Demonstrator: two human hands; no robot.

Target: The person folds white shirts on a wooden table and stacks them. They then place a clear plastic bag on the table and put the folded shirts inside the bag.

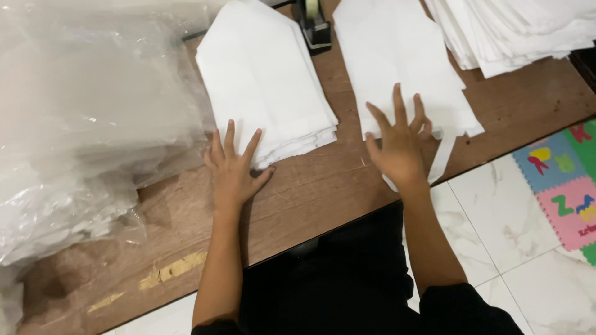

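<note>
My left hand (pixel 234 167) lies flat, fingers spread, at the near edge of a stack of folded white cloths (pixel 264 77) on a brown wooden table (pixel 310 192). The fingertips touch the stack's lower left corner. My right hand (pixel 400 142) is open, fingers apart, resting on the near end of a second white cloth pile (pixel 397 56), whose lower end hangs over the table's front edge. Neither hand grips anything.
A heap of clear plastic bags (pixel 81 124) fills the table's left side. A black tape dispenser (pixel 313 25) stands between the two piles. More stacked white cloths (pixel 515 31) lie at the back right. Marble floor tiles and a coloured foam mat (pixel 565 186) are to the right.
</note>
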